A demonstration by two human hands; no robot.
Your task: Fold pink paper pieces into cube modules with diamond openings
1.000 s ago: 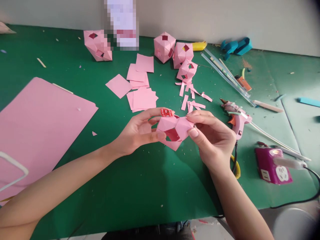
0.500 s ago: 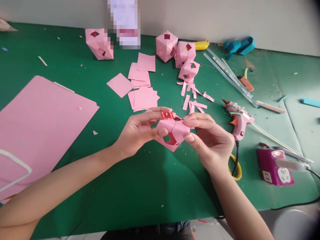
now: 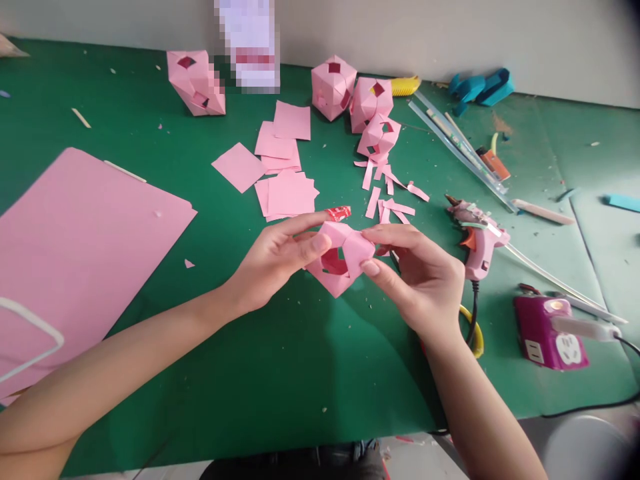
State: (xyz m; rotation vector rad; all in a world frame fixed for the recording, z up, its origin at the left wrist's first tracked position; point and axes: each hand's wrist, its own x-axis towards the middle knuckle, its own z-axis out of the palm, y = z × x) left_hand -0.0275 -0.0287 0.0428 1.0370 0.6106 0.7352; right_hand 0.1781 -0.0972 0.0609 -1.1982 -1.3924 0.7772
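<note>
Between my hands, above the green tabletop, is a pink folded paper shape [image 3: 340, 283] with square openings in its faces. My left hand [image 3: 280, 257] grips its left side, thumb in front and fingers behind; a red patterned wrap covers one fingertip. On the right edge, my right hand [image 3: 415, 267] pinches the paper between thumb and forefinger. Beyond the hands lie pink paper squares [image 3: 290, 193] in loose piles and several narrow pink paper strips [image 3: 373, 203]. Similar pink paper shapes [image 3: 334, 87] stand near the wall, and another pink shape [image 3: 193, 80] is farther left.
At right lie a pink glue gun [image 3: 480, 243], a purple power socket block [image 3: 550, 333] with a plugged-in cord, and a yellow ring [image 3: 479, 340]. Large pink sheets [image 3: 95, 233] cover the left. Glue sticks [image 3: 460, 147], an orange piece [image 3: 495, 163] and teal pieces [image 3: 483, 87] lie at the back right.
The paper shape has tilted in my hands, so its front opening shows wider and it sits slightly higher. Both hands still hold it; the camera view has shifted a little.
</note>
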